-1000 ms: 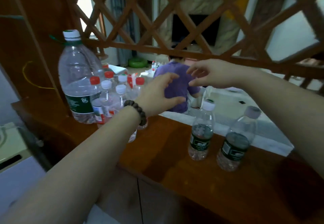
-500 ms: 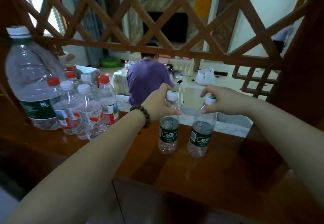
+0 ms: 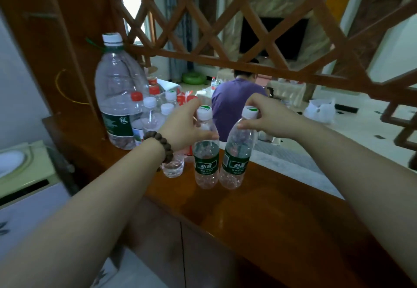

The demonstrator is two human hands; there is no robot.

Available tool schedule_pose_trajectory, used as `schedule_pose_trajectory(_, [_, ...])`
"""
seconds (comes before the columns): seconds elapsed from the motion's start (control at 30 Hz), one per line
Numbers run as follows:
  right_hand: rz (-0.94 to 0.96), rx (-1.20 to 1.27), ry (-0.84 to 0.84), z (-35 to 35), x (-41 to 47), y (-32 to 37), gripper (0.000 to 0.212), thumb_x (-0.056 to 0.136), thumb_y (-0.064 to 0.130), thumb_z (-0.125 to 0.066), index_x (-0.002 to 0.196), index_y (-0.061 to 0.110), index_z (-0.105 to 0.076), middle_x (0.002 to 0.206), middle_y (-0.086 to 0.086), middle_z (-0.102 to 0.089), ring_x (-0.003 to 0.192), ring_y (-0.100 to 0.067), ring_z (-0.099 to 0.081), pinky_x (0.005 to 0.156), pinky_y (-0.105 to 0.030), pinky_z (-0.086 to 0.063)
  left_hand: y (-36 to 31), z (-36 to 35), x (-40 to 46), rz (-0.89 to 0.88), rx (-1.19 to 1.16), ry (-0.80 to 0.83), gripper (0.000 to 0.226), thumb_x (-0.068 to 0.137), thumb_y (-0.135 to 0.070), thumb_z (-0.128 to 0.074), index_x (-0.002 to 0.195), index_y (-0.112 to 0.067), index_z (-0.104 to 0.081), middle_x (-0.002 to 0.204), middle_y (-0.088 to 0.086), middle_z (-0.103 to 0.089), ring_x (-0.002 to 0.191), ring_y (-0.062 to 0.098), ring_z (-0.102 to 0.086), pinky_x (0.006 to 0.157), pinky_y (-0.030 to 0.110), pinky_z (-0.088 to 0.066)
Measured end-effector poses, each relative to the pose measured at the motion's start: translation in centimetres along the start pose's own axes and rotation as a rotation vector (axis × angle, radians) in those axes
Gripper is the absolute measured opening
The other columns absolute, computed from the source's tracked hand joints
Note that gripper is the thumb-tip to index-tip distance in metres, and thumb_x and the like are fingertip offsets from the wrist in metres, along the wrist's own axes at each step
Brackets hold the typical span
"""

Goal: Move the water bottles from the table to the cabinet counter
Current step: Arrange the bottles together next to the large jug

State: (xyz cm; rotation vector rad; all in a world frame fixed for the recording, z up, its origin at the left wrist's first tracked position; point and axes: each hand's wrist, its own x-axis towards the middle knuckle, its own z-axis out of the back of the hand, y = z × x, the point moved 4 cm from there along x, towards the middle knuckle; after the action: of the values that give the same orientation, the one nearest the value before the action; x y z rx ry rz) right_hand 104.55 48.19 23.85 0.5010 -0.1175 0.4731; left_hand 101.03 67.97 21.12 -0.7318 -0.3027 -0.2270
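Two small clear bottles with green labels and white caps stand side by side on the brown wooden cabinet counter point(image 3: 282, 220). My left hand point(image 3: 182, 127), a bead bracelet on its wrist, grips the left bottle point(image 3: 206, 163) around its neck and shoulder. My right hand point(image 3: 268, 118) pinches the right bottle point(image 3: 235, 163) just under its cap. The right bottle leans slightly to the right. Both bottoms seem to rest on the counter.
A cluster of small red- and white-capped bottles point(image 3: 153, 116) and a big 6L bottle point(image 3: 117, 98) stand at the counter's left end. A wooden lattice screen point(image 3: 259, 28) rises behind the counter. Beyond it sits a person in a purple shirt point(image 3: 232, 105). A pale appliance point(image 3: 24, 175) lies at far left.
Both hands came down from the air onto the two green-label bottles and gripped their necks. The two bottles now stand closer together and nearer the cluster at the left.
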Motion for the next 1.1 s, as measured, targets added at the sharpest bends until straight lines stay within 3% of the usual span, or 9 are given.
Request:
schedule_pose_trajectory(0.1, [0.076, 0.054, 0.023, -1.7, 2.7, 1.7, 0.038, 0.077, 0.035, -0.076, 0.096, 0.021, -0.046, 0.082, 0.014, -0.049, 0.070, -0.005, -0.050, 0.053, -0.014, -0.033, 1.5, 1.1, -0.7, 0.066, 0.028, -0.056, 0.078, 0.062, -0.039, -0.085, 0.128, -0.022, -0.047, 0.102, 0.000, -0.056, 0.094, 0.018, -0.058, 0.070, 0.038, -0.056])
schedule_pose_trajectory(0.17, [0.111, 0.071, 0.034, -2.8, 4.2, 2.4, 0.038, 0.076, 0.033, -0.077, 0.096, 0.022, -0.046, 0.082, 0.012, -0.053, 0.069, -0.004, -0.050, 0.053, -0.013, -0.034, 2.1, 1.5, -1.0, 0.074, 0.046, -0.096, 0.073, 0.062, -0.038, -0.085, 0.124, -0.023, -0.050, 0.101, -0.003, -0.056, 0.094, 0.017, -0.058, 0.074, 0.039, -0.056])
schedule_pose_trajectory(0.23, [0.125, 0.084, 0.035, -3.8, 5.6, 2.6, 0.042, 0.074, 0.032, -0.079, 0.098, 0.018, -0.048, 0.084, 0.002, -0.059, 0.071, -0.012, -0.052, 0.056, -0.021, -0.035, 2.5, 1.6, -1.2, 0.083, 0.071, -0.119, 0.069, 0.064, -0.036, -0.085, 0.123, -0.025, -0.050, 0.100, -0.006, -0.055, 0.094, 0.016, -0.057, 0.076, 0.036, -0.053])
schedule_pose_trajectory(0.4, [0.156, 0.092, 0.035, -5.5, 7.4, 3.2, 0.049, 0.074, 0.030, -0.079, 0.111, 0.011, -0.050, 0.101, -0.003, -0.054, 0.082, -0.017, -0.051, 0.067, -0.030, -0.038, 3.3, 1.2, -1.3, 0.127, 0.123, -0.169, 0.071, 0.066, -0.033, -0.084, 0.126, -0.023, -0.047, 0.106, -0.001, -0.058, 0.098, 0.018, -0.058, 0.082, 0.038, -0.053])
schedule_pose_trajectory(0.6, [0.148, 0.091, 0.069, -6.7, 8.7, 2.6, 0.050, 0.078, 0.032, -0.076, 0.117, 0.017, -0.049, 0.101, -0.002, -0.054, 0.086, -0.019, -0.053, 0.067, -0.029, -0.036, 3.9, 0.4, -1.0, 0.157, 0.125, -0.195, 0.073, 0.070, -0.028, -0.082, 0.130, -0.018, -0.042, 0.112, 0.003, -0.058, 0.101, 0.019, -0.056, 0.081, 0.032, -0.050])
schedule_pose_trajectory(0.8, [0.129, 0.138, 0.053, -7.3, 9.4, 2.1, 0.047, 0.078, 0.030, -0.075, 0.114, 0.020, -0.047, 0.107, -0.007, -0.059, 0.091, -0.022, -0.058, 0.073, -0.034, -0.047, 4.3, 0.1, -0.7, 0.136, 0.208, -0.243, 0.069, 0.070, -0.034, -0.081, 0.126, -0.018, -0.045, 0.109, 0.001, -0.057, 0.096, 0.017, -0.055, 0.080, 0.034, -0.051])
schedule_pose_trajectory(0.87, [0.132, 0.140, 0.046, -7.4, 9.5, 2.0, 0.046, 0.079, 0.029, -0.074, 0.114, 0.020, -0.047, 0.107, -0.008, -0.060, 0.088, -0.020, -0.058, 0.069, -0.030, -0.046, 4.3, 0.0, -0.7, 0.126, 0.234, -0.255, 0.070, 0.070, -0.037, -0.081, 0.127, -0.018, -0.045, 0.107, 0.001, -0.057, 0.094, 0.019, -0.056, 0.080, 0.037, -0.052])
schedule_pose_trajectory(0.93, [0.135, 0.145, 0.047, -7.4, 9.5, 1.9, 0.048, 0.081, 0.028, -0.073, 0.119, 0.018, -0.046, 0.109, -0.008, -0.059, 0.086, -0.017, -0.055, 0.064, -0.025, -0.040, 4.3, 0.0, -0.7, 0.113, 0.248, -0.263, 0.073, 0.070, -0.038, -0.080, 0.130, -0.018, -0.043, 0.108, 0.001, -0.057, 0.094, 0.019, -0.056, 0.079, 0.038, -0.052])
schedule_pose_trajectory(1.1, [0.131, 0.143, 0.057, -7.6, 9.0, 1.7, 0.063, 0.083, 0.027, -0.070, 0.137, 0.018, -0.038, 0.119, -0.009, -0.057, 0.091, -0.015, -0.055, 0.076, -0.027, -0.040, 4.6, 0.0, -1.0, 0.080, 0.215, -0.249, 0.080, 0.069, -0.039, -0.080, 0.134, -0.015, -0.041, 0.111, 0.004, -0.058, 0.094, 0.015, -0.054, 0.081, 0.030, -0.050])
